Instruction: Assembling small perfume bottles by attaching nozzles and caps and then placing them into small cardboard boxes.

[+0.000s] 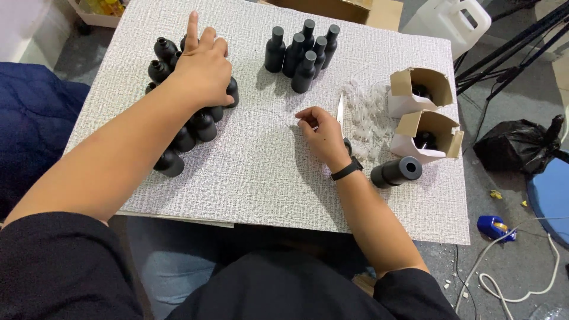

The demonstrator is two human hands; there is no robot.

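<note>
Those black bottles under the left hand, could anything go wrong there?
Possibly. The left hand rests over the tightly packed uncapped bottles; a nudge might topple several. The right hand lies beside a knife blade, so a slip could cut it. The black cylinder lying near the mat's edge might roll off.

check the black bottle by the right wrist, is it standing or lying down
Lying down. The black bottle rests on its side on the white mat, its round base facing the camera, just beside the right hand wrist.
</note>
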